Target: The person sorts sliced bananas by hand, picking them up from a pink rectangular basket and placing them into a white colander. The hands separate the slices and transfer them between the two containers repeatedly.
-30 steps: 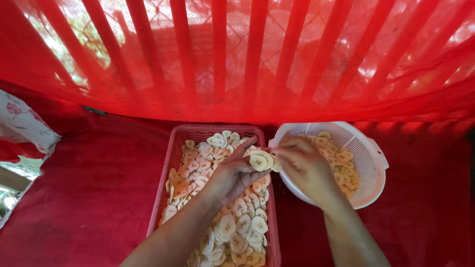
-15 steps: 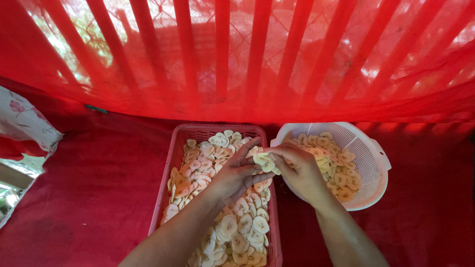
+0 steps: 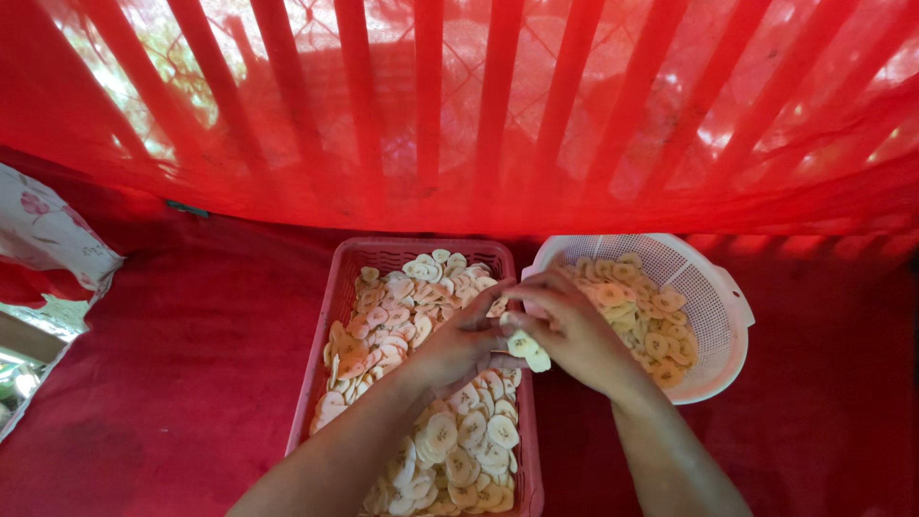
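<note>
Both hands meet over the right edge of the pink rectangular basket point(image 3: 349, 287). The right hand point(image 3: 574, 330) is closed in a pinch on a small stack of pale round slices point(image 3: 528, 350), banana or a similar fruit by the look of them, held between thumb and fingertips just above the basket's near half. The left hand point(image 3: 458, 343) is curled beside it, its fingertips touching the same stack from the other side; whether it truly grips or only steadies the slices I cannot tell.

The slices look thin, light and a little limp, probably moist or tacky on the cut faces, so they likely cling together and tear or bend if squeezed hard. Taking them by the rim, with a gentle pinch across the flat faces, seems the safest hold; peeling one from the stack would call for a sliding thumb rather than a pull.

Counted: one pink basket, covered almost edge to edge with a spread of slices, far too many to number; one white round colander point(image 3: 708, 287) just to its right, touching or nearly so, holding a shallower heap of yellower slices point(image 3: 641, 321); two hands. Everything rests on a red cloth point(image 3: 172, 383), with red netting point(image 3: 479, 115) hanging behind and a flowered fabric point(image 3: 48, 239) at the left edge.
</note>
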